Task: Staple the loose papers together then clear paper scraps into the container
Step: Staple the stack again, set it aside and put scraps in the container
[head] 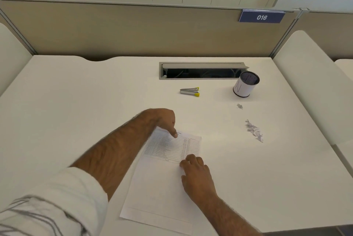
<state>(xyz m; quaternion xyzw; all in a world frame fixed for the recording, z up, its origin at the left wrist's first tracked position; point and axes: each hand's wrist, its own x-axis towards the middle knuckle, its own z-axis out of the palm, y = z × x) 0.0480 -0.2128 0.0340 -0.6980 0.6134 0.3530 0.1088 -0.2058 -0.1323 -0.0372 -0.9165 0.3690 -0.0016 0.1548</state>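
Observation:
White printed papers (162, 184) lie stacked on the desk right in front of me. My left hand (164, 119) presses a fingertip on their top left corner. My right hand (196, 172) rests flat on their right edge, fingers curled on the sheet. Neither hand grips anything. A silver stapler with yellow ends (189, 91) lies farther back, past the papers and untouched. To the right of it stands a mesh cup container wrapped in white paper (245, 86). Torn paper scraps (255, 130) are scattered at the right, with a small heap of staples (239, 106) just behind them.
An open cable slot (200, 71) is cut into the white desk (76, 111) behind the stapler. A beige divider panel (133, 29) with a blue 016 sign (261, 17) closes the back. White side panels flank the desk.

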